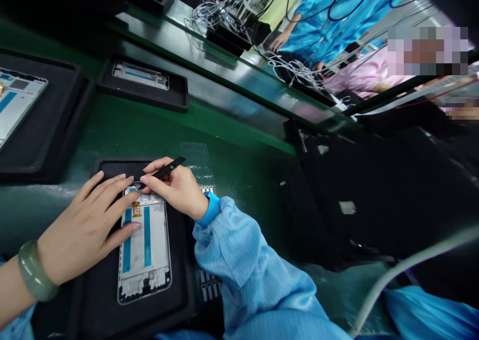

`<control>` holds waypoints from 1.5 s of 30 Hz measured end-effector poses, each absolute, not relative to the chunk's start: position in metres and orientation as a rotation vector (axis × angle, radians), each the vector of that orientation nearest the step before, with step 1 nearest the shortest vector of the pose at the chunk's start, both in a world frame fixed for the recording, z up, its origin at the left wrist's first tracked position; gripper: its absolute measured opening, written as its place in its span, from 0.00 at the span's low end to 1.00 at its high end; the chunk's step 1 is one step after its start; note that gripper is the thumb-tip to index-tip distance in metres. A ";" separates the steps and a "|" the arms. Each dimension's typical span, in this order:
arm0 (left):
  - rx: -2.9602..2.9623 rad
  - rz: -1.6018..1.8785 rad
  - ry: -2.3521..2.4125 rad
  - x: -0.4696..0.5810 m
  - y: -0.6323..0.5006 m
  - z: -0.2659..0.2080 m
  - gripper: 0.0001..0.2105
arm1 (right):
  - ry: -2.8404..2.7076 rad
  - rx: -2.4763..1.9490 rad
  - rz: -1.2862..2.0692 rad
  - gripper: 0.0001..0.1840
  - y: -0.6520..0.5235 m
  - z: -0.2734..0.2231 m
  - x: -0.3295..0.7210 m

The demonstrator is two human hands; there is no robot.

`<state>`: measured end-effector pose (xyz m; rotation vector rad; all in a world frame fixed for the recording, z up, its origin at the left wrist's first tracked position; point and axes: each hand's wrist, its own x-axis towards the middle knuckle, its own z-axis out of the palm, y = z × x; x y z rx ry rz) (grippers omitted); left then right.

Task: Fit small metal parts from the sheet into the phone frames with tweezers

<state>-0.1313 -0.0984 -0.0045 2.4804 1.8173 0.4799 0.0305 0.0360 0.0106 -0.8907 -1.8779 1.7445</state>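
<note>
- The left hand (88, 225) is lying palm down across the upper left of a phone frame (159, 240), its fingers loosely fanned and its thumb standing apart below them; nothing is showing in its grip.
- Its index fingertip and thumb are reaching over the frame, while the little finger is pointing away over the tray's far left part; how firmly any finger is pressing, one cannot tell.
- The left forearm is slanting up from the lower left corner, a green bangle (35, 272) circling its wrist.
- The right hand (179, 188) is pinching a slim black tool (168, 168) between thumb and fingers, much as one holds a pen; the tool's rear end is rising to the upper right and its working end is angling down to the frame's top end, close beside the left fingertips.
- A blue wristband (211, 210) is sitting above a loose blue sleeve (258, 265), the right arm running diagonally from the lower right.
- The frame is lying flat in a black tray (179, 285), its blue strips (147, 235) facing up.
- The tray is resting on the green surface (239, 175).
</note>
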 end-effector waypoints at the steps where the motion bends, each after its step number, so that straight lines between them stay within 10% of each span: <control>1: 2.485 0.481 1.819 -0.131 -0.098 -0.004 0.25 | -1.895 -0.880 1.737 0.13 0.036 0.010 0.031; 18: 2.606 0.554 1.935 -0.125 -0.092 -0.012 0.22 | -2.306 -0.597 1.210 0.14 0.041 0.019 0.040; 28: 2.493 0.559 1.901 -0.127 -0.095 -0.008 0.20 | -1.570 -0.805 1.764 0.23 0.043 0.005 0.032; 45: 2.465 0.558 1.896 -0.125 -0.096 -0.004 0.23 | -1.907 -0.833 1.526 0.15 0.040 0.004 0.033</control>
